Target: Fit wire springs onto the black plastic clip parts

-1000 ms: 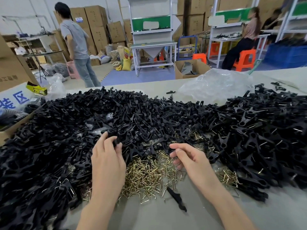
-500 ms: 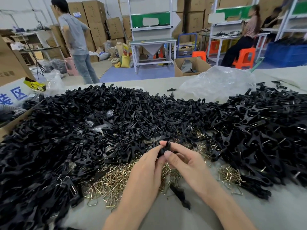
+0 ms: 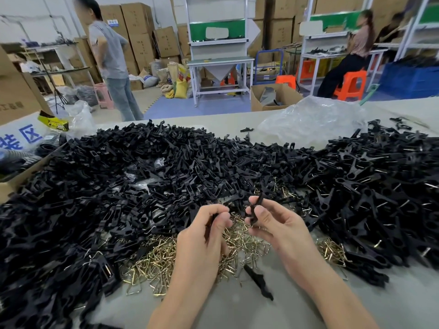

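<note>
A huge heap of black plastic clip parts (image 3: 142,181) covers the table, and clips that carry springs (image 3: 380,198) pile up at the right. Brass-coloured wire springs (image 3: 154,262) lie in a loose pile near the front. My right hand (image 3: 278,224) pinches one black clip part (image 3: 257,205) upright above the springs. My left hand (image 3: 202,236) is curled beside it, gripping a dark clip part (image 3: 212,219) that shows only as a sliver between its fingers. A single black clip part (image 3: 257,281) lies on the bare table between my forearms.
A crumpled clear plastic bag (image 3: 308,119) sits at the far right of the table. A cardboard box (image 3: 14,181) stands at the left edge. Beyond the table a person stands at the left and others sit at benches among stacked cartons.
My left hand came from the left heap to meet my right hand over the springs. The two hands have since drawn slightly apart, the right one now holding a clip part upright.
</note>
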